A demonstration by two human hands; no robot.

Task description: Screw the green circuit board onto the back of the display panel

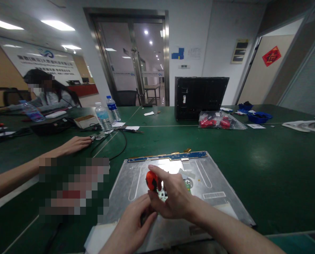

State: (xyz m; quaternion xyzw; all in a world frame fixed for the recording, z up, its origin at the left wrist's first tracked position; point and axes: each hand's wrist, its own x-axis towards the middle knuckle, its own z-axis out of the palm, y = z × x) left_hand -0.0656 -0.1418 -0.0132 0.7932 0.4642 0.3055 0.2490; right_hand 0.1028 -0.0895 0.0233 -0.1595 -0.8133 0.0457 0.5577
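Note:
A silvery flat display panel (223, 183) lies back side up on the table in front of me, with a blue circuit strip (168, 157) along its far edge. Over its middle, my right hand (174, 192) grips the orange and black handle of a screwdriver (152, 180) held upright; the shaft and tip are hidden. Beneath it is a small green circuit board (162, 194), largely covered by my hands. My left hand (137, 218) rests low beside the board, fingers curled inward, and what they pinch is hidden.
On the left, another person's hand (78, 144) reaches to a small object near water bottles (103, 118) and cables. A black monitor (199, 97) stands at the back, with a plastic bag of red items (220, 121) before it. Blue trays (259, 117) sit back right.

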